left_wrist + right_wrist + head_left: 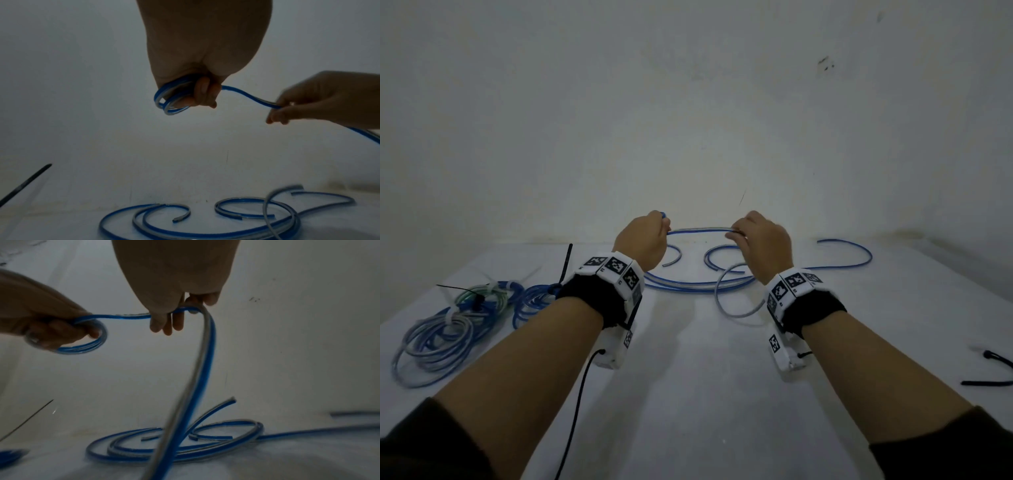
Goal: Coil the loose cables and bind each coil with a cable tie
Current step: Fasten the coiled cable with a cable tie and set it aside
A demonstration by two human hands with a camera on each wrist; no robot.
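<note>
A blue-and-clear flat cable (698,230) stretches between my two raised hands above the white table (688,394). My left hand (643,240) grips a small coil of it (170,99), a couple of turns wound round the fingers (202,91). My right hand (760,240) pinches the same cable (131,316) a short way off, and the slack (197,378) hangs from it down to the table. More loose cable pieces (688,286) curl on the table under the hands, seen also as loops (205,230) in the left wrist view.
Several coiled cables bound with ties (458,315) lie at the left of the table. A black cable tie (566,262) sticks up beside them. Black ties (993,370) lie at the right edge. A wall (688,102) stands close behind the table.
</note>
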